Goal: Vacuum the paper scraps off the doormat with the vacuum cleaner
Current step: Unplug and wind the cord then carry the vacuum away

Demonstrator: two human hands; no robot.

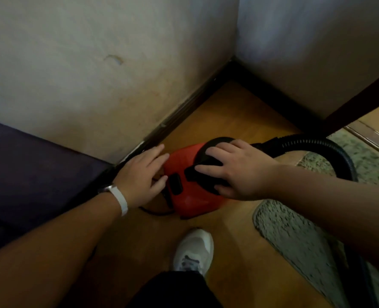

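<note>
A small red vacuum cleaner point(189, 197) sits on the wooden floor in the corner of two walls. My right hand point(235, 167) lies over its black top handle, fingers wrapped onto it. My left hand point(143, 174) is beside the vacuum's left side with fingers spread, fingertips touching or nearly touching the red body. A black ribbed hose point(313, 142) curves off to the right. The grey-green shaggy doormat point(295, 238) lies at the right. No paper scraps show on it.
A dark purple cushioned seat point(28, 174) fills the left. My white shoe point(194, 250) stands on the floor point(228, 241) below the vacuum. A thin black cord point(155, 211) trails by the vacuum's base. A door threshold point(370, 138) lies at the far right.
</note>
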